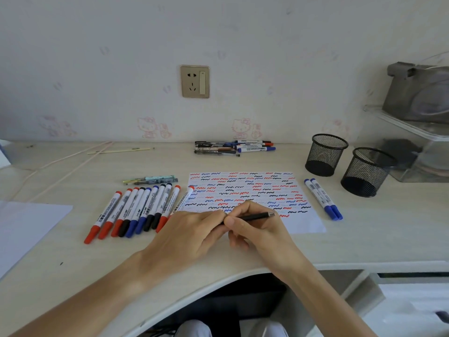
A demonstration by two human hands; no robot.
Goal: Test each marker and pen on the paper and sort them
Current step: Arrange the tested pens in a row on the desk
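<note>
A thin black pen (255,217) lies across the lower part of the test paper (245,188), which is covered with red, blue and black squiggles. My right hand (257,229) grips the pen's barrel. My left hand (189,234) pinches the pen's left end, which the fingers hide. A row of several red, black and blue markers (138,210) lies left of the paper. Two blue markers (323,199) lie to its right. A mixed pile of pens and markers (233,147) sits at the back of the desk by the wall.
Two black mesh pen cups (326,154) (368,171) stand at the right. Two pens (150,180) lie above the marker row. A white sheet (26,224) lies at the far left. A ruler (121,150) and cable sit at the back left. The desk's curved front edge (218,278) is near.
</note>
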